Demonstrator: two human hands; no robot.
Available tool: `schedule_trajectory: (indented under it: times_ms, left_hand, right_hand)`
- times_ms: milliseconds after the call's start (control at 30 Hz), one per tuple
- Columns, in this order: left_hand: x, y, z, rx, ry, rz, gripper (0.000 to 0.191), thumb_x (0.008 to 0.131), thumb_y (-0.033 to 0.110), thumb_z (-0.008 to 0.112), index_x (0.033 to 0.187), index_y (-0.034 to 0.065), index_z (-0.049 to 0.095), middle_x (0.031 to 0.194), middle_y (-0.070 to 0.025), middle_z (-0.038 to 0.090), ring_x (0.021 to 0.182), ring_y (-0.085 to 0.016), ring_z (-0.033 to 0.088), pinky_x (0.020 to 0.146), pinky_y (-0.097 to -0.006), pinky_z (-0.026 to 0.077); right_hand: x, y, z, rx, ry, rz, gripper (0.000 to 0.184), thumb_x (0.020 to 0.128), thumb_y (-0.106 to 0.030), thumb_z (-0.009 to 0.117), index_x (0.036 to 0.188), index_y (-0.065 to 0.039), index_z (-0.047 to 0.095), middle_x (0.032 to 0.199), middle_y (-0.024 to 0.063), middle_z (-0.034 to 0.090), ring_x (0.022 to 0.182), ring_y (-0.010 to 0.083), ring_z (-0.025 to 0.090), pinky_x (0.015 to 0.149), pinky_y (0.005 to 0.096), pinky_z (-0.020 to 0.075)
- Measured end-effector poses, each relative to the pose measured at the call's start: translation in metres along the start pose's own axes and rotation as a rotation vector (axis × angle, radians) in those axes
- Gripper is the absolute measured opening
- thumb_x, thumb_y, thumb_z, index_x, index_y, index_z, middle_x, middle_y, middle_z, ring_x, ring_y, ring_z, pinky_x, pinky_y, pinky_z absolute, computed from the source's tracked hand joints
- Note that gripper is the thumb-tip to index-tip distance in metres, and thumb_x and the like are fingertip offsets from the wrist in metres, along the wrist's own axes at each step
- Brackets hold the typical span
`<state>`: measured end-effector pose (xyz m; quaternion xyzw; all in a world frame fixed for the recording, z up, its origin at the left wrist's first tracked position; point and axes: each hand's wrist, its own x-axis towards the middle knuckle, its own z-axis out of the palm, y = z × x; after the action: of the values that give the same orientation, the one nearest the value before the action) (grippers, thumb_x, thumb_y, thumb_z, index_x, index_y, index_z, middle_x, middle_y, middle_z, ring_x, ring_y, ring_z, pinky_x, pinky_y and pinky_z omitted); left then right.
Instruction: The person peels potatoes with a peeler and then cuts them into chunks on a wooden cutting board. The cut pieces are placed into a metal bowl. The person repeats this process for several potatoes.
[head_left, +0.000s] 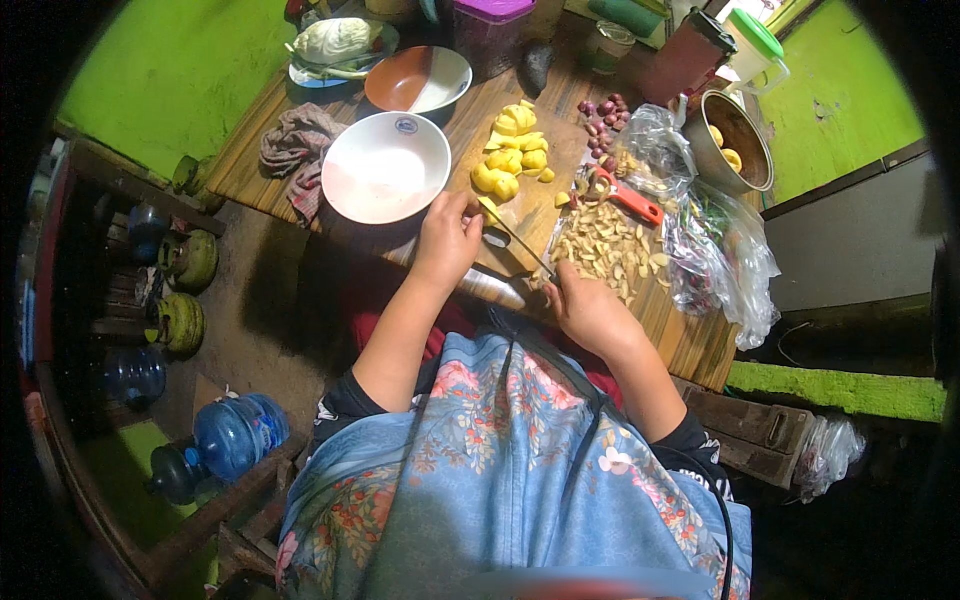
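Note:
My right hand (596, 311) grips a kitchen knife (529, 250) at the near edge of the table, its thin blade angled up and left. At the blade's far end, my left hand (450, 236) pinches a small yellow potato piece (489, 211); the fingers partly hide it. Just beyond lies a wooden cutting board (480, 154) with several peeled, cut yellow potatoes (517, 154) along it. A white bowl (386, 169) stands left of the board. Potato peels (607, 244) lie heaped right of the knife, with a red-handled peeler (630, 196) on their far side.
Shallots (604, 120), clear plastic bags (724, 255) and a metal pot (731, 142) with potatoes inside occupy the table's right side. A two-tone bowl (420, 79), a crumpled cloth (300, 142) and a plate with cabbage (337, 41) are at left. Green gas cylinders (180, 322) stand on the floor.

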<state>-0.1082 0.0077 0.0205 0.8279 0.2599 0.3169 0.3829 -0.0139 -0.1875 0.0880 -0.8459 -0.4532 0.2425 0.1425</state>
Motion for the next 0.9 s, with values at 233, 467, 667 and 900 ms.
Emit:
schedule_trajectory:
  times_ms: [233, 467, 667, 900]
  left_hand:
    - [0.001, 0.004, -0.005, -0.079, -0.066, -0.028, 0.019, 0.076, -0.005, 0.062, 0.094, 0.0003, 0.057, 0.09, -0.0173, 0.054, 0.075, -0.031, 0.061, 0.069, -0.037, 0.052]
    - [0.014, -0.001, -0.007, 0.168, -0.124, 0.245, 0.035, 0.074, -0.003, 0.061, 0.108, 0.0024, 0.056, 0.103, -0.0182, 0.053, 0.095, -0.036, 0.057, 0.082, -0.0383, 0.049]
    - [0.029, 0.006, 0.001, 0.251, -0.331, 0.13, 0.035, 0.075, 0.009, 0.064, 0.109, 0.0032, 0.056, 0.106, -0.0223, 0.052, 0.099, -0.042, 0.055, 0.086, -0.0455, 0.046]
    - [0.024, 0.024, 0.001, 0.255, -0.298, 0.094, 0.035, 0.076, 0.019, 0.07, 0.104, 0.0031, 0.058, 0.101, -0.0206, 0.055, 0.097, -0.039, 0.056, 0.084, -0.0437, 0.046]
  right_hand:
    - [0.035, 0.034, 0.002, 0.511, -0.334, 0.097, 0.033, 0.099, -0.037, 0.043, 0.102, -0.004, 0.048, 0.063, 0.0097, 0.057, 0.049, 0.0185, 0.056, 0.046, 0.0326, 0.0451]
    - [-0.011, 0.064, -0.001, 0.886, -0.146, 0.137, 0.033, 0.1, -0.033, 0.043, 0.109, -0.003, 0.05, 0.055, 0.0037, 0.05, 0.041, 0.0131, 0.047, 0.04, 0.0286, 0.0383]
    - [-0.036, 0.073, 0.009, 0.893, -0.025, 0.172, 0.033, 0.099, -0.036, 0.045, 0.104, -0.004, 0.051, 0.058, 0.0033, 0.052, 0.041, 0.0126, 0.048, 0.039, 0.0278, 0.0394]
    - [-0.03, 0.062, 0.008, 0.809, -0.109, 0.139, 0.031, 0.1, -0.035, 0.041, 0.097, -0.005, 0.047, 0.06, 0.0043, 0.052, 0.043, 0.0128, 0.049, 0.04, 0.0268, 0.0413]
